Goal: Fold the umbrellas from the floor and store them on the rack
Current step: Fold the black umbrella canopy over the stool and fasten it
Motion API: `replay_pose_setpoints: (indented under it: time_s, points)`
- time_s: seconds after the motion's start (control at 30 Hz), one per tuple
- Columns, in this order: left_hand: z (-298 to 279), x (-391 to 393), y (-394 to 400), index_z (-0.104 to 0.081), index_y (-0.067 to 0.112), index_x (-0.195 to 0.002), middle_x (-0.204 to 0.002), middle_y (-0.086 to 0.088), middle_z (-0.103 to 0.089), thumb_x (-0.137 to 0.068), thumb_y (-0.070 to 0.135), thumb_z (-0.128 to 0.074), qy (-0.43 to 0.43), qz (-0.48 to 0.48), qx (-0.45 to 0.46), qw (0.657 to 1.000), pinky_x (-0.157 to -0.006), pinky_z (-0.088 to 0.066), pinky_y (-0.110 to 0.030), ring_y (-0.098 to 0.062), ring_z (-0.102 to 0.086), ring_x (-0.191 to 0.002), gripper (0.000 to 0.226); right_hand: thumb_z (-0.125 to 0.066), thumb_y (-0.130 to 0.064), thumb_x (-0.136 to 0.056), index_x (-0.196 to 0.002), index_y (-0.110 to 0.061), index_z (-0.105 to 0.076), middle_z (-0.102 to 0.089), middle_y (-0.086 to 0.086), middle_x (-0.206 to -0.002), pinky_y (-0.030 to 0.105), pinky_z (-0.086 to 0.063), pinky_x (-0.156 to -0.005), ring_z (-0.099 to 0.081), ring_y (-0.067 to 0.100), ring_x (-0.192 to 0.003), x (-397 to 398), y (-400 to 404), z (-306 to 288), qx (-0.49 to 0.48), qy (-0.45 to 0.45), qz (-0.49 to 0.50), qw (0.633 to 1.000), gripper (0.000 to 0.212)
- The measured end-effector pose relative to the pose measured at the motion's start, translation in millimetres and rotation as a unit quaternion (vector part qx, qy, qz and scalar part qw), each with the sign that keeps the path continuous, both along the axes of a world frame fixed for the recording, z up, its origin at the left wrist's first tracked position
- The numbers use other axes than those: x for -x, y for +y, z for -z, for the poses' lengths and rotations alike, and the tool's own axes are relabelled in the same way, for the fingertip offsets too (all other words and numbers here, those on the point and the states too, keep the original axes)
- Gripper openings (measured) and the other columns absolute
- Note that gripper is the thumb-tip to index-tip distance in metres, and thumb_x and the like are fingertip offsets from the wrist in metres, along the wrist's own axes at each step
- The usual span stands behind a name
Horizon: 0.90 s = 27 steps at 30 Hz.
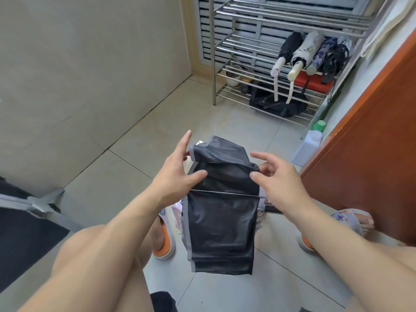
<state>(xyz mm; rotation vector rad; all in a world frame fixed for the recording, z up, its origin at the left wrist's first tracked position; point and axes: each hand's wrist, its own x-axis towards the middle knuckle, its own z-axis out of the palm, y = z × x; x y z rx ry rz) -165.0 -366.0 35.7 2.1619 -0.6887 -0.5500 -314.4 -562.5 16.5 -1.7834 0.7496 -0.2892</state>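
Observation:
A black umbrella [221,221] with grey trim hangs collapsed between my knees, its canopy panels pleated flat and a thin metal rib crossing them. My left hand [177,174] touches the left side of the fabric with the thumb on the cloth and the fingers spread. On the right, my right hand [276,176] pinches the fabric's right edge between thumb and fingers. The steel rack [229,70] stands at the back, with several folded umbrellas [313,52] lying side by side on its middle shelf.
Another open umbrella's black and grey canopy [27,221] lies on the floor at the left. A white bottle with a green cap [309,143] stands by the orange door [371,154] on the right. A black bag [276,104] and a pot sit on the rack's low shelves.

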Motion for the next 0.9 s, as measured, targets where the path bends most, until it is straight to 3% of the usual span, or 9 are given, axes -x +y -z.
replay_pose_setpoints:
  time_s: [0.13, 0.23, 0.3, 0.37, 0.47, 0.53, 0.73, 0.83, 0.9]
  points:
    - [-1, 8, 1, -0.033, 0.050, -0.153, -0.113, 0.016, -0.066, -0.092, 0.018, -0.072, -0.066, -0.020, 0.040, 0.997, -0.088, -0.030, 0.004, 0.012, -0.053, -0.110, 0.079, -0.072, -0.011, -0.091, -0.124, -0.034, -0.070, -0.073, 0.004, -0.091, 0.025, -0.049, -0.080, -0.067, 0.020, -0.086, 10, 3, -2, -0.002, 0.006, -0.002, 1.000, 0.041]
    - [0, 15, 2, -0.041, 0.041, -0.151, -0.117, 0.018, -0.064, -0.088, 0.009, -0.074, -0.068, -0.034, 0.051, 0.996, -0.088, -0.032, 0.004, 0.011, -0.053, -0.110, 0.077, -0.072, -0.006, -0.091, -0.119, -0.028, -0.074, -0.074, 0.013, -0.095, 0.014, -0.047, -0.065, -0.063, 0.022, -0.074, 15, 4, -7, -0.047, -0.017, 0.029, 0.998, 0.035]
    - [5, 16, 4, -0.042, 0.040, -0.151, -0.125, 0.022, -0.057, -0.086, 0.006, -0.073, -0.093, -0.014, 0.039, 0.995, -0.103, -0.033, -0.008, -0.001, -0.049, -0.121, 0.080, -0.073, -0.006, -0.090, -0.116, -0.027, -0.075, -0.074, 0.015, -0.099, 0.014, -0.047, -0.067, -0.064, 0.026, -0.077, 17, 3, -10, -0.060, -0.029, 0.036, 0.997, 0.034]
    - [10, 16, 5, -0.048, 0.039, -0.147, -0.124, 0.026, -0.057, -0.084, 0.002, -0.073, -0.152, 0.002, 0.041, 0.987, -0.113, -0.036, -0.036, -0.011, -0.045, -0.124, 0.077, -0.074, -0.008, -0.090, -0.116, -0.031, -0.075, -0.075, 0.011, -0.099, 0.023, -0.052, -0.080, -0.070, 0.029, -0.092, 18, 3, -11, -0.063, -0.025, 0.024, 0.997, 0.034]
    - [13, 11, 7, -0.066, 0.034, -0.129, -0.109, 0.024, -0.065, -0.081, -0.002, -0.075, -0.228, -0.016, 0.095, 0.969, -0.102, -0.044, -0.052, -0.014, -0.053, -0.112, 0.060, -0.075, -0.009, -0.089, -0.110, -0.033, -0.075, -0.076, 0.009, -0.098, 0.036, -0.053, -0.093, -0.070, 0.028, -0.099, 18, 3, -10, -0.068, -0.023, 0.023, 0.997, 0.032]
    - [11, 9, 7, -0.074, 0.028, -0.111, -0.096, 0.020, -0.068, -0.084, 0.005, -0.076, -0.258, -0.038, 0.122, 0.958, -0.092, -0.047, -0.053, -0.016, -0.056, -0.102, 0.036, -0.075, -0.007, -0.089, -0.106, -0.034, -0.076, -0.076, 0.008, -0.098, 0.031, -0.053, -0.089, -0.071, 0.024, -0.100, 18, 3, -9, -0.068, -0.025, 0.022, 0.997, 0.031]
    - [-8, 29, 10, -0.077, 0.022, -0.090, -0.099, 0.003, -0.057, -0.089, 0.007, -0.077, -0.233, -0.052, 0.169, 0.956, -0.094, -0.040, -0.018, -0.017, -0.053, -0.105, 0.015, -0.070, -0.010, -0.093, -0.106, -0.024, -0.077, -0.077, 0.000, -0.103, 0.030, -0.054, -0.095, -0.072, 0.016, -0.103, 19, -1, -7, -0.128, -0.041, 0.028, 0.991, 0.020]
    - [-21, 41, 18, -0.075, 0.024, -0.088, -0.101, 0.005, -0.060, -0.090, 0.005, -0.074, -0.163, -0.030, 0.181, 0.969, -0.093, -0.042, -0.018, -0.019, -0.059, -0.106, 0.019, -0.064, -0.010, -0.098, -0.108, -0.011, -0.074, -0.078, 0.009, -0.101, 0.035, -0.057, -0.092, -0.074, 0.024, -0.096, 18, -5, -13, -0.249, -0.089, 0.050, 0.963, 0.015]
    - [-21, 44, 22, -0.075, 0.028, -0.088, -0.098, 0.011, -0.062, -0.090, 0.007, -0.074, -0.152, -0.032, 0.170, 0.973, -0.092, -0.043, -0.020, -0.020, -0.060, -0.106, 0.021, -0.067, -0.009, -0.096, -0.107, -0.011, -0.075, -0.077, 0.013, -0.099, 0.034, -0.058, -0.089, -0.074, 0.023, -0.091, 17, -6, -12, -0.236, -0.090, 0.043, 0.967, 0.014]
